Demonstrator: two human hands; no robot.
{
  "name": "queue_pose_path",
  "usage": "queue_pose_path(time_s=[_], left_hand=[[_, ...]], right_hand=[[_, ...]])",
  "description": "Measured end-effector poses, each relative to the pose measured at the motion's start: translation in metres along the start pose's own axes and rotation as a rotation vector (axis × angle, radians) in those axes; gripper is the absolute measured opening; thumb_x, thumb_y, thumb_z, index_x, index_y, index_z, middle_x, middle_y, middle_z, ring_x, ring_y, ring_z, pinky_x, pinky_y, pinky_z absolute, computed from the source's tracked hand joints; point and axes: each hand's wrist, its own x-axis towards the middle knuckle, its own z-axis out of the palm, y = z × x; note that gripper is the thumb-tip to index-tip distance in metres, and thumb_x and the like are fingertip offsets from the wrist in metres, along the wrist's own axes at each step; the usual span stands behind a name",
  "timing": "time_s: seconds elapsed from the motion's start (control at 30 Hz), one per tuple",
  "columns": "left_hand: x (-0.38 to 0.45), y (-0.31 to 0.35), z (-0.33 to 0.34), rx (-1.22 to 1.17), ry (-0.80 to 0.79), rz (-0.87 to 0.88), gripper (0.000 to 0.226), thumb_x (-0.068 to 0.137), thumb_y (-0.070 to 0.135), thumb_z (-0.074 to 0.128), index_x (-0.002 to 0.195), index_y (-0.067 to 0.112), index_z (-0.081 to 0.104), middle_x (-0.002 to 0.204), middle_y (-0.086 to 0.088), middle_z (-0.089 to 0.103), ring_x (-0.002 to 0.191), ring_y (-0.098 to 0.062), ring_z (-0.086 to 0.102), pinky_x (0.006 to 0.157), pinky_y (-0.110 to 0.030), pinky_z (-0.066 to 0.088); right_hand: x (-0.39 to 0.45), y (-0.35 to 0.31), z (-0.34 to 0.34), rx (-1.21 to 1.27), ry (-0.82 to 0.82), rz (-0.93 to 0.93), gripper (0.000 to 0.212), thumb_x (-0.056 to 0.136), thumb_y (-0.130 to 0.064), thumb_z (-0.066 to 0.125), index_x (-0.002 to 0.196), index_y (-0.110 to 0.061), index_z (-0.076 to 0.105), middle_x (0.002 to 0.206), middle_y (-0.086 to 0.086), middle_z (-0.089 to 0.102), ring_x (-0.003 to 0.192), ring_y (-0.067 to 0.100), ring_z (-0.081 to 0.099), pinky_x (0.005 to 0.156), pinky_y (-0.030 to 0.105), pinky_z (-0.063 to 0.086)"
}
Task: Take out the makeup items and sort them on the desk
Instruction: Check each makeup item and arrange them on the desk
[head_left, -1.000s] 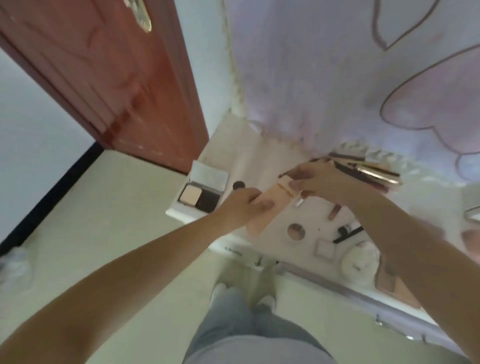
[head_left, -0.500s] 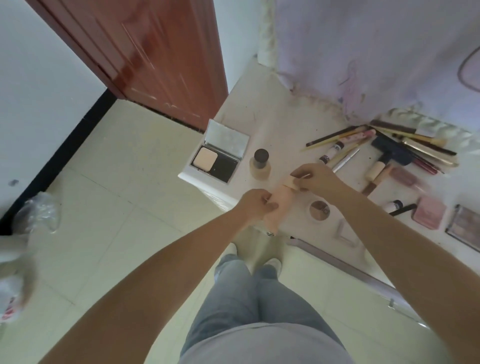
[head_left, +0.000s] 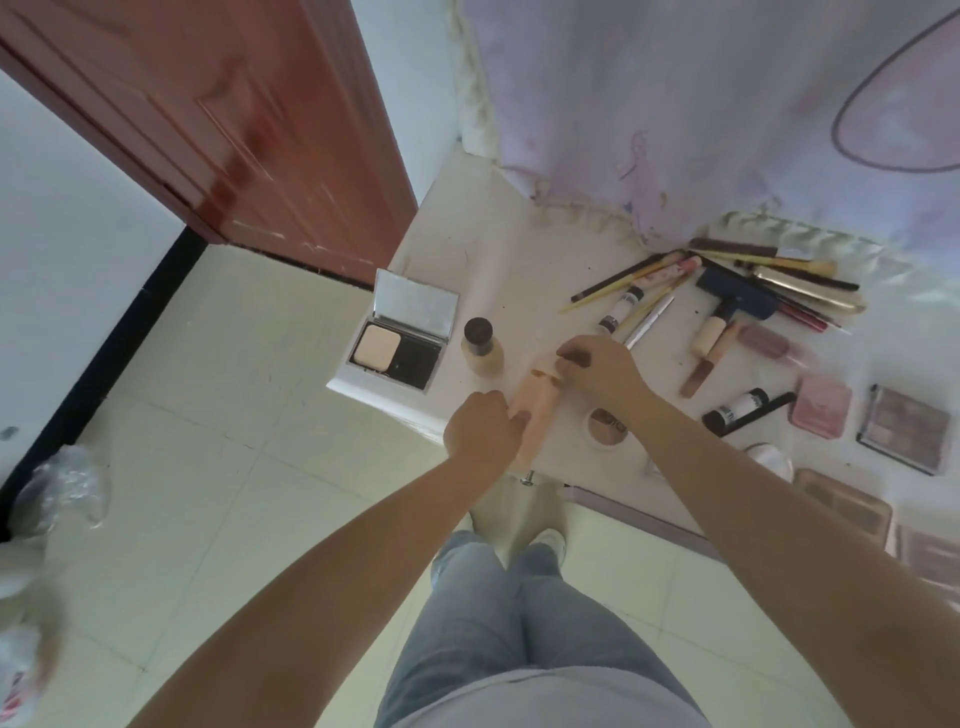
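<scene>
Both hands grasp one peach-coloured tube (head_left: 535, 402) over the near edge of the white tabletop (head_left: 498, 260): the left hand (head_left: 483, 431) curls its fingers round the tube's lower body, while the right hand (head_left: 597, 366) pinches the cap end between thumb and fingertips. Whether the cap is on or coming off cannot be made out, as the right hand's fingers cover it. The tube's lower end is partly hidden behind the left hand.

Just left of the tube stands a foundation bottle (head_left: 482, 347) with a dark cap, and left of that lies an open powder compact (head_left: 402, 332), mirror lid raised. Just right of the tube, a small round pot (head_left: 605, 426) shows half its face under the right wrist. Farther right of the tube lie a loose fan of pencils and brushes (head_left: 639, 286), a dark-headed brush with a pale handle (head_left: 727, 312), a gold tube (head_left: 810, 293), a pink lip gloss (head_left: 769, 343), a black-and-white tube (head_left: 737, 408), a pink compact (head_left: 821, 405) and an eyeshadow palette (head_left: 904, 428). More palettes (head_left: 844, 501) beyond are cut off by the right forearm and blurred. A lilac cloth (head_left: 675, 104) hangs behind the tabletop. Well left of the tube stand a red-brown door (head_left: 234, 119) and a crumpled plastic bag (head_left: 57, 493) on the tiled floor (head_left: 208, 467). The person's jeans (head_left: 509, 623) and shoes show below.
</scene>
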Motion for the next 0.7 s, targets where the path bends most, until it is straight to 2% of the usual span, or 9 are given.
queue_pose_path(time_s=[0.17,0.27,0.37,0.5,0.6,0.67,0.7], left_hand=[[-0.008,0.002,-0.001,0.072,0.007,0.036,0.04,0.095,0.04,0.04,0.109,0.004,0.052,0.111,-0.012,0.055,0.1,-0.027,0.057,0.08,-0.032,0.045],[-0.016,-0.001,-0.001,0.085,0.06,0.08,0.038,0.096,0.037,0.04,0.116,0.006,0.048,0.115,-0.01,0.051,0.104,-0.025,0.055,0.085,-0.029,0.045],[-0.026,-0.002,0.0,0.071,0.118,0.144,0.036,0.096,0.031,0.041,0.122,0.008,0.047,0.121,-0.009,0.05,0.108,-0.021,0.053,0.088,-0.025,0.044],[-0.039,0.005,-0.002,0.053,0.128,0.271,0.036,0.096,0.028,0.04,0.127,0.01,0.045,0.125,-0.006,0.049,0.112,-0.018,0.052,0.092,-0.024,0.043],[-0.04,0.013,-0.009,0.053,0.139,0.327,0.034,0.096,0.027,0.039,0.126,0.011,0.046,0.124,-0.004,0.05,0.111,-0.017,0.052,0.092,-0.022,0.041],[-0.04,0.019,-0.015,0.041,0.141,0.355,0.033,0.097,0.027,0.039,0.125,0.012,0.047,0.124,-0.004,0.051,0.11,-0.017,0.052,0.091,-0.021,0.041],[-0.039,0.022,-0.019,0.02,0.139,0.372,0.033,0.097,0.027,0.039,0.125,0.012,0.047,0.124,-0.003,0.051,0.109,-0.016,0.053,0.091,-0.02,0.04]], right_hand=[[-0.034,0.01,-0.013,-0.14,0.091,-0.121,0.031,0.092,-0.015,0.048,0.12,-0.006,0.056,0.123,0.013,0.054,0.113,0.026,0.049,0.091,0.023,0.031],[-0.064,0.027,-0.013,-0.325,0.037,-0.189,0.041,0.087,-0.021,0.055,0.126,-0.008,0.051,0.133,0.013,0.045,0.122,0.031,0.04,0.098,0.034,0.037],[-0.078,0.039,-0.005,-0.486,-0.097,-0.128,0.049,0.087,-0.028,0.055,0.133,-0.018,0.04,0.141,0.007,0.031,0.124,0.027,0.035,0.097,0.034,0.04],[-0.074,0.042,-0.001,-0.456,-0.047,-0.147,0.042,0.09,-0.022,0.048,0.131,-0.015,0.039,0.138,0.004,0.035,0.119,0.024,0.038,0.098,0.027,0.033],[-0.07,0.041,-0.004,-0.444,-0.069,-0.119,0.048,0.086,-0.026,0.053,0.13,-0.011,0.037,0.131,0.005,0.042,0.115,0.022,0.041,0.093,0.024,0.034],[-0.071,0.038,-0.014,-0.269,-0.019,-0.038,0.057,0.084,-0.027,0.058,0.134,-0.013,0.034,0.123,0.007,0.048,0.11,0.022,0.048,0.088,0.026,0.039],[-0.072,0.035,-0.021,-0.1,0.024,0.008,0.057,0.085,-0.026,0.059,0.134,-0.014,0.034,0.115,0.007,0.052,0.101,0.021,0.052,0.083,0.026,0.042]])
